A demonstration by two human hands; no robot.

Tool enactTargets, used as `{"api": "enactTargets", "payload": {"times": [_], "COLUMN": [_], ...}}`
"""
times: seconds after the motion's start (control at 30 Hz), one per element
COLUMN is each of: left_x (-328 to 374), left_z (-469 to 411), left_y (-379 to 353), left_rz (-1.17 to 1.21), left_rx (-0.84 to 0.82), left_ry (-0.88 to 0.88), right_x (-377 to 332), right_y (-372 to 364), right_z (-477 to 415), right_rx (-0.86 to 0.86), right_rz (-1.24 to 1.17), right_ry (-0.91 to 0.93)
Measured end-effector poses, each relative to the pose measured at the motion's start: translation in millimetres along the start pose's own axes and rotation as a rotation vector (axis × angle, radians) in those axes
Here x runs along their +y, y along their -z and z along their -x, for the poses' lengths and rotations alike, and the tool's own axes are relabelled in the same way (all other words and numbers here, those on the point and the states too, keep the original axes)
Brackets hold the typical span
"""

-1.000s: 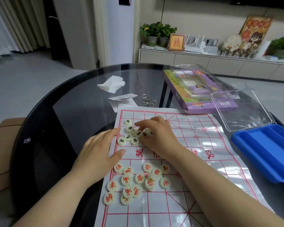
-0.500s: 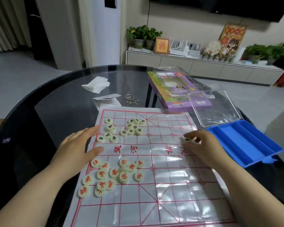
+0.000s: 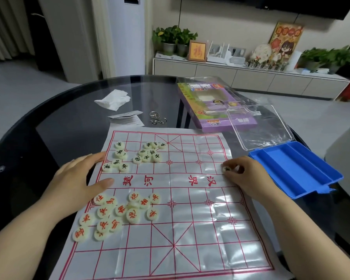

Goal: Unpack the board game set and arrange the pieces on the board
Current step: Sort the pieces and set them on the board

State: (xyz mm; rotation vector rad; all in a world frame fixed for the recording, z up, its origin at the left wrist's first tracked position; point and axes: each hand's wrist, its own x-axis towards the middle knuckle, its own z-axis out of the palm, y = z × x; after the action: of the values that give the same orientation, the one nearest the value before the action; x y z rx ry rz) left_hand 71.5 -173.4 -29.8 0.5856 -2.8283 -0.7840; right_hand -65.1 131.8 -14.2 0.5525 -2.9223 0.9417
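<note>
Right hand [image 3: 251, 176] pinching black piece [image 3: 227, 169] at board [image 3: 190, 229] edge; left hand [image 3: 77, 178] flat, pinning board. Centre on line crossing, then release gently.

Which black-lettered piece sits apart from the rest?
The black-lettered piece that the right hand pinches at the board's right edge; the other black-lettered pieces lie clustered upper left.

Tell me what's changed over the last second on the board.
The right hand left the black-lettered pile and carried one black-lettered piece rightward to the right edge of the board, pinching it there. The left hand stays flat on the left edge; the red-lettered pieces haven't moved.
</note>
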Motion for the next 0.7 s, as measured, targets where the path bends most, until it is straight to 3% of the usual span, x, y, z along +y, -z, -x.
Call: {"api": "enactTargets", "payload": {"times": [0.27, 0.7], "left_x": [-2.6, 1.8], "left_z": [-1.7, -0.4], "left_y": [-1.4, 0.5], "left_rz": [0.002, 0.003], "left_rx": [-0.003, 0.007], "left_ry": [0.017, 0.008], "right_x": [-0.9, -10.0], "right_y": [-11.0, 1.5], "right_z": [-6.5, -4.9], "right_rx": [0.131, 0.084], "right_rz": [0.015, 0.02], "right_ry": [-0.098, -0.146]}}
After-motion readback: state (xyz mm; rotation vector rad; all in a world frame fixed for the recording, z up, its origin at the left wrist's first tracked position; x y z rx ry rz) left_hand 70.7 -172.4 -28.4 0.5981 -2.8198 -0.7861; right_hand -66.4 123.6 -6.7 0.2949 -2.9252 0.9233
